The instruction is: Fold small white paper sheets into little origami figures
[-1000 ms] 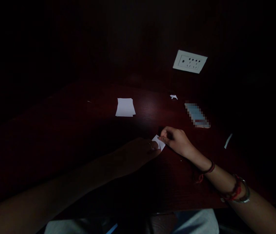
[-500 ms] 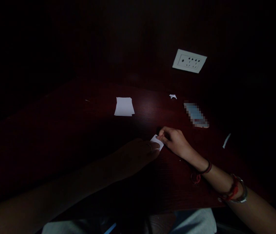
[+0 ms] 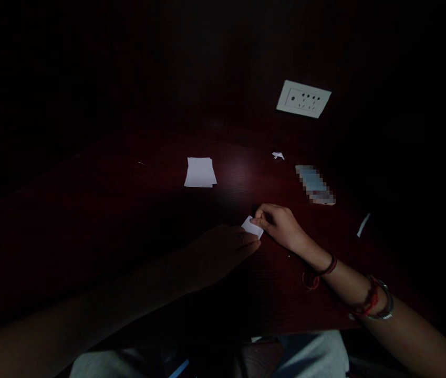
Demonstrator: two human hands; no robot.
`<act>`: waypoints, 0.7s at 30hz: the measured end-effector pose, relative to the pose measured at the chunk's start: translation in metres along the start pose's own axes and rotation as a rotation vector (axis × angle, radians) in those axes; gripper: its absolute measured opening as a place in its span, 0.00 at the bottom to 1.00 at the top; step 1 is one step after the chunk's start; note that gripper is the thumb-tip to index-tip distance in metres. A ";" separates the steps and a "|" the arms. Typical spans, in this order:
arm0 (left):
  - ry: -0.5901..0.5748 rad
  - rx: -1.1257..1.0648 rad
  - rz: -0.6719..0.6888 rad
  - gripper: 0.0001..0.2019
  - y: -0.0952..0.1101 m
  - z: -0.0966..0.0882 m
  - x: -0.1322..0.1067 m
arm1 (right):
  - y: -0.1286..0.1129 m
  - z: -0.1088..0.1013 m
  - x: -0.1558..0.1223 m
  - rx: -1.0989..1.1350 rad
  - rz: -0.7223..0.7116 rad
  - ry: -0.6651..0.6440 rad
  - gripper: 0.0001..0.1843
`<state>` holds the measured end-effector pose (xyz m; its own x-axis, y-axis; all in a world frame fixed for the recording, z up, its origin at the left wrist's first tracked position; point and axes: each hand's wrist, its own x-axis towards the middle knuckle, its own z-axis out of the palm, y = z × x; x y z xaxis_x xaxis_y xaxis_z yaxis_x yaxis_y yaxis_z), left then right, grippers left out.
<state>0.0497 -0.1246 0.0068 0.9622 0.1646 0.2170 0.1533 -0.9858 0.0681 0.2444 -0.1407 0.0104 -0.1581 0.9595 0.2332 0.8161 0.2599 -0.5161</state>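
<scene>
A small folded piece of white paper (image 3: 251,227) lies between my hands on the dark red table (image 3: 128,210). My left hand (image 3: 230,247), deep in shadow with a ring on one finger, holds the paper's near edge under its fingertips. Thumb and curled forefinger of my right hand (image 3: 281,226) pinch the far right corner. Further away rests a stack of white paper sheets (image 3: 200,172), slightly fanned at the edges.
A phone (image 3: 315,185), its screen blurred out, lies to the right. Behind it sits a small folded paper piece (image 3: 278,156); a thin paper strip (image 3: 363,225) is at far right. A white socket panel (image 3: 303,99) is on the wall behind.
The left fingers have shifted slightly on the paper, and a bit more of its surface shows. My right hand keeps its pinch. The whole view has moved slightly.
</scene>
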 end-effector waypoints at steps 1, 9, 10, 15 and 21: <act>0.002 -0.007 -0.004 0.18 -0.001 0.001 0.000 | 0.000 0.000 0.000 0.002 -0.008 0.008 0.06; -0.046 -0.109 0.004 0.22 -0.012 -0.002 -0.005 | 0.011 -0.027 -0.011 0.003 -0.249 -0.094 0.07; -0.049 -0.122 0.005 0.22 -0.013 -0.003 -0.005 | 0.012 -0.031 -0.014 -0.015 -0.297 -0.099 0.08; -0.067 -0.166 0.021 0.24 -0.018 -0.004 -0.004 | 0.008 -0.034 -0.023 -0.096 -0.527 -0.212 0.10; -0.075 -0.219 0.067 0.26 -0.032 -0.009 -0.007 | 0.009 -0.030 -0.029 -0.129 -0.571 -0.284 0.13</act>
<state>0.0365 -0.0941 0.0117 0.9839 0.0880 0.1558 0.0438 -0.9626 0.2672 0.2730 -0.1693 0.0240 -0.7132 0.6701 0.2055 0.6176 0.7394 -0.2679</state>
